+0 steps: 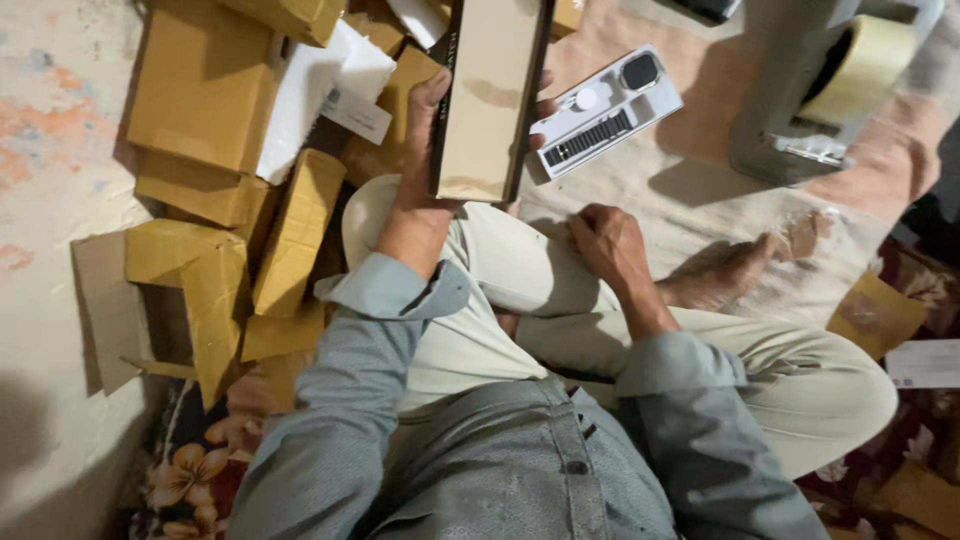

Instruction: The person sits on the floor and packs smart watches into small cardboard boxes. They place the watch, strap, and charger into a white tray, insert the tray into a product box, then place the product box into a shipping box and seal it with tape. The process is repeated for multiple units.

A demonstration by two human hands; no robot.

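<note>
My left hand (425, 150) grips a long flat box (490, 95) with a tan face and dark edges, held upright above my left knee. Just right of that box lies a white open tray (607, 108) holding a smartwatch and a black strap, on the beige mat. My right hand (608, 245) rests with curled fingers on my crossed leg, holding nothing that I can see. My bare foot (735, 268) lies to its right.
A heap of brown cardboard boxes (215, 180) and white packets (320, 85) fills the floor at my left. A tape dispenser with a tan roll (850, 70) stands at the upper right. A small brown box (875, 315) and white paper (925, 362) lie at the right.
</note>
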